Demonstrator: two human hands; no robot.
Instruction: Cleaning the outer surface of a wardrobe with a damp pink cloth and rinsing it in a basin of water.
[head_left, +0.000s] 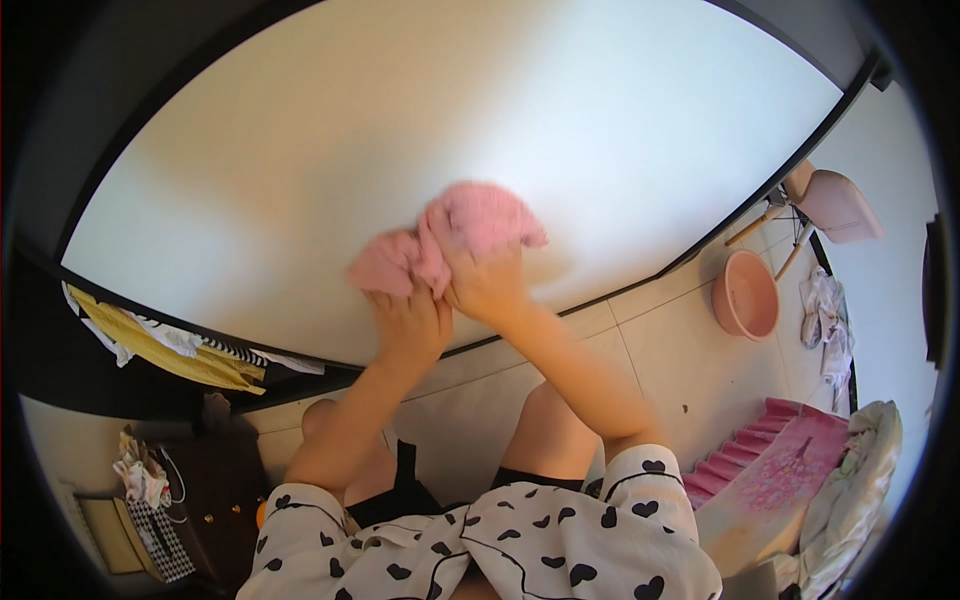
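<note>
A pink cloth (pixel 487 215) lies bunched against a large, smooth white panel (pixel 330 130) with a black frame, and its edges are slightly blurred. My left hand (pixel 408 325) grips the lower left part of the cloth, fingers curled into it. Just to the right and a little higher, my right hand (pixel 487 285) is closed on the wider part of the same cloth. Both hands are close together near the panel's lower edge. The cloth hides most of my fingertips.
Yellow and striped clothes (pixel 190 345) hang beyond the panel's left edge. A dark brown cabinet (pixel 205 490) stands at lower left. On the tiled floor (pixel 580 350) to the right are a pink basin (pixel 746 295) and a pink chair (pixel 838 205). A pink-edged bed cover (pixel 780 460) is at lower right.
</note>
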